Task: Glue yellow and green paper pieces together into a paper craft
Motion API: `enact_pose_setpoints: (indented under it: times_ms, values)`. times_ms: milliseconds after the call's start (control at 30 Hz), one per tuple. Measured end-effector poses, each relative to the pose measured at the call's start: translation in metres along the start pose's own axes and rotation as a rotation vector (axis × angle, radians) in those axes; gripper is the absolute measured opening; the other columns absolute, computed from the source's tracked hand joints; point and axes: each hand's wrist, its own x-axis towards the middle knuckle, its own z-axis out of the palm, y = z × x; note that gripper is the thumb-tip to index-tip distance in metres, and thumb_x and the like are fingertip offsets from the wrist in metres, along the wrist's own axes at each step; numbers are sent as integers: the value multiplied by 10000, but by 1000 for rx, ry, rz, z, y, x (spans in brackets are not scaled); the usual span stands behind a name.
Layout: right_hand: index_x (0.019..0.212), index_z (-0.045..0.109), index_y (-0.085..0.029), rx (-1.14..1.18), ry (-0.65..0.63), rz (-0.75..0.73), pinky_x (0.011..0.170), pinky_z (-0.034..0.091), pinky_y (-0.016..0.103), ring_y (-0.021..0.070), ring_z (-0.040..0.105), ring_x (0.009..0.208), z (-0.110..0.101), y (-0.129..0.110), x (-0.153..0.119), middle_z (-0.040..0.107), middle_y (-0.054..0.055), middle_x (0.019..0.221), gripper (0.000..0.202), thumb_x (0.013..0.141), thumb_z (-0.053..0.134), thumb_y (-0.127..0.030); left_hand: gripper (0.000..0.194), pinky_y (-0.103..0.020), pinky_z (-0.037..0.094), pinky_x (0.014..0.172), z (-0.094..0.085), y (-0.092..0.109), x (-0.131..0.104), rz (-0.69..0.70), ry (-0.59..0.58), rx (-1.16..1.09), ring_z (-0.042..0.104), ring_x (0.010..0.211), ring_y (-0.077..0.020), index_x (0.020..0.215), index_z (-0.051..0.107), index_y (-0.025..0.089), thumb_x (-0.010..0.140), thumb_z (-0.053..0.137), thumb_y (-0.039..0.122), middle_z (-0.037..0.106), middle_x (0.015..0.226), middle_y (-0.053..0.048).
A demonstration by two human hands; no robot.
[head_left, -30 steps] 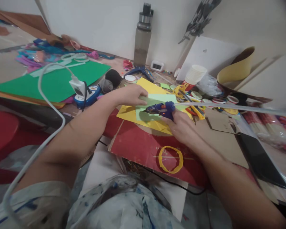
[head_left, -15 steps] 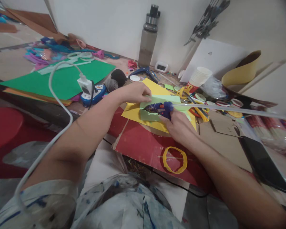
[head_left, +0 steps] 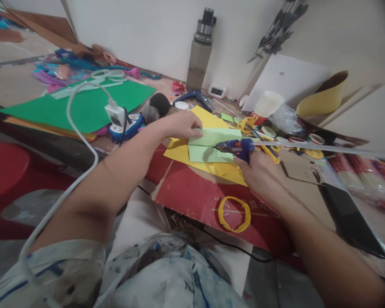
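Observation:
My right hand (head_left: 259, 169) is wrapped round a blue hot glue gun (head_left: 235, 146), whose nozzle points left over a folded light green paper (head_left: 208, 154). A long clear glue stick (head_left: 308, 146) juts out of the gun's back to the right. With fingers closed, my left hand (head_left: 188, 124) pinches the upper left edge of the green paper. Beneath lies yellow paper (head_left: 176, 155), on a red cardboard sheet (head_left: 186, 186). A yellow ring (head_left: 220, 214) rests on the cardboard near the front edge.
Yellow-handled scissors (head_left: 271, 152), paper cups (head_left: 269, 102) and several small lids stand right of the papers. A dark phone-like slab (head_left: 353, 218) lies further right. Behind are a grey bottle (head_left: 199, 60) and a small clock (head_left: 217, 90). A white cable (head_left: 83, 137) loops from a blue power socket (head_left: 126, 130).
My right hand has drawn the glue gun to the right along the green paper, uncovering its left part and the fold. My left hand has stayed in place.

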Motion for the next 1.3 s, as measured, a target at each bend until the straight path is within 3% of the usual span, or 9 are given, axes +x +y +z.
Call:
enact_pose_setpoints:
  times_ms: [133, 233, 500, 567, 667, 933, 1067, 1200, 1300]
  values:
    - [1010, 626, -152, 11, -57, -83, 728, 459, 375, 326, 670, 895, 0, -23, 2, 708, 201, 986, 238, 926, 499, -335, 214, -279, 287, 578, 0, -2, 0, 14, 13, 5, 444, 564, -127, 731, 716, 173, 777, 572, 325, 552, 556, 1]
    - [1007, 626, -154, 7, -71, -116, 728, 463, 364, 315, 675, 897, 0, -27, 3, 712, 193, 994, 232, 930, 500, -334, 214, -284, 290, 582, 0, -3, 0, 14, 16, -5, 436, 562, -128, 720, 712, 173, 774, 565, 319, 541, 551, 0]
    - [964, 655, -157, -79, 21, 27, 637, 450, 375, 304, 656, 748, -8, 33, 1, 698, 158, 819, 281, 894, 513, -389, 225, -270, 329, 624, 8, 4, 2, 49, 76, -9, 507, 633, -137, 798, 724, 164, 759, 563, 316, 634, 673, -21]
    - [993, 655, -150, -96, 4, 69, 653, 455, 393, 322, 657, 765, -9, 36, -3, 701, 174, 854, 311, 885, 524, -411, 249, -266, 349, 649, 11, 6, 4, 73, 35, -23, 543, 673, -147, 846, 734, 167, 751, 581, 340, 672, 733, -30]
    - [989, 653, -151, -87, -20, -1, 698, 463, 411, 340, 658, 813, -11, 33, -12, 704, 180, 886, 328, 901, 501, -427, 246, -258, 363, 669, 14, 8, 4, 91, -22, -24, 573, 721, -156, 868, 732, 183, 731, 609, 347, 707, 808, -33]
    - [876, 650, -153, -186, -1, 48, 680, 438, 389, 317, 642, 752, -25, 59, -14, 689, 172, 795, 327, 944, 464, -413, 196, -265, 348, 638, 10, 5, 3, 66, 76, 95, 543, 685, -160, 810, 686, 177, 730, 576, 319, 677, 758, -40]
    - [949, 664, -120, -185, -30, 120, 707, 438, 351, 302, 657, 837, -29, 49, -9, 707, 179, 904, 276, 939, 508, -347, 174, -262, 357, 651, 8, -1, 2, 38, 161, 153, 543, 674, -150, 785, 685, 171, 711, 571, 280, 660, 712, -25]
    - [1054, 660, -94, -170, -88, 187, 757, 442, 327, 291, 661, 947, -31, 31, -7, 707, 185, 1026, 273, 947, 513, -297, 193, -261, 375, 664, 10, -4, 3, 22, 74, 165, 582, 711, -158, 803, 707, 158, 704, 571, 253, 700, 769, -37]
    - [1078, 655, -83, -160, -94, 156, 787, 445, 338, 302, 656, 977, -30, 23, -10, 702, 198, 1047, 287, 950, 502, -290, 243, -252, 394, 704, 11, -2, 3, 41, 13, 106, 618, 779, -160, 891, 731, 163, 727, 580, 258, 739, 892, -46]
